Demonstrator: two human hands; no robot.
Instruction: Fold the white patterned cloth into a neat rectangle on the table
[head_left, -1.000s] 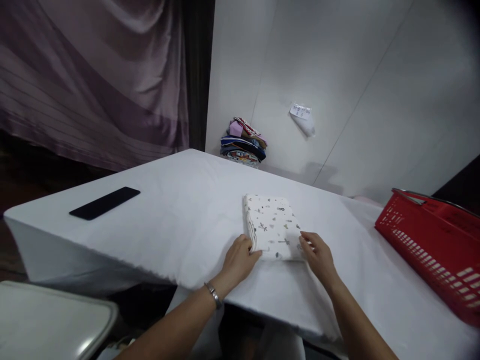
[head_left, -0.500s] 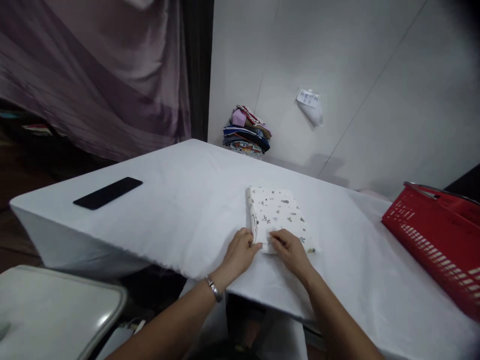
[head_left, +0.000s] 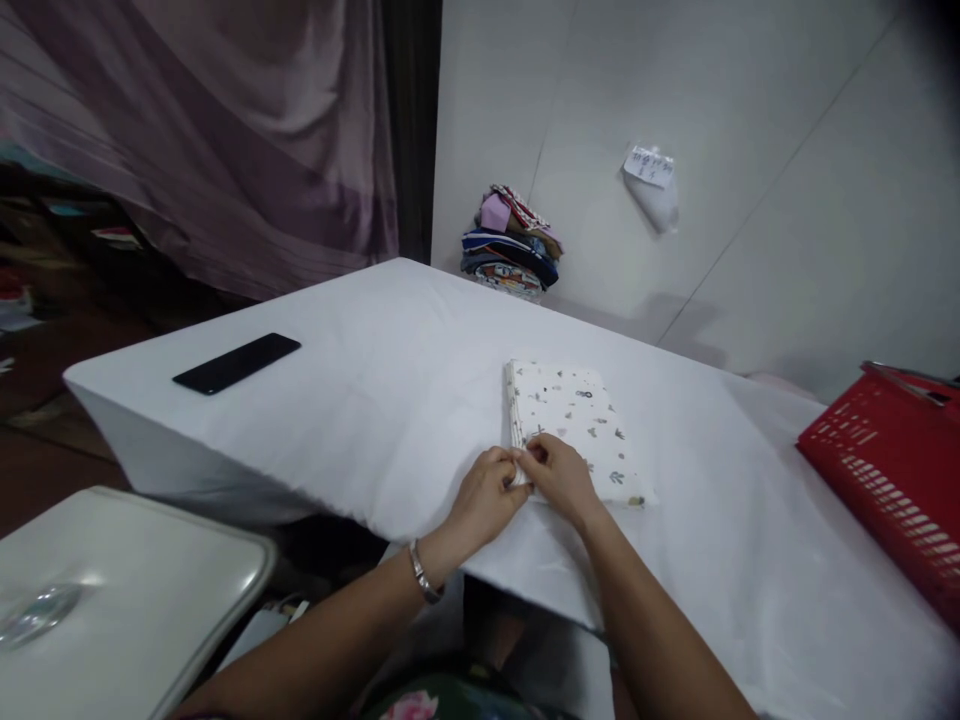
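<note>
A folded white cloth [head_left: 574, 410] with small printed figures lies flat on the white-covered table [head_left: 360, 400]. At its near left corner, my left hand [head_left: 487, 500] pinches the layered edge between thumb and fingers; a metal bracelet circles that wrist. My right hand [head_left: 559, 475] is closed at the same corner, its fingertips touching the cloth right beside the left ones. Exactly which layers each hand grips is hidden by the fingers.
A red plastic basket [head_left: 892, 470] stands at the table's right end. Toward the left lies a black phone-like slab [head_left: 237, 363]. Several folded fabrics are piled in a stack [head_left: 512, 245] by the wall. A pale chair or stool top [head_left: 142, 590] is at the lower left.
My right hand has slid left along the near edge to the corner, meeting my left hand. The whole view has shifted slightly; the cloth stays put on the table.
</note>
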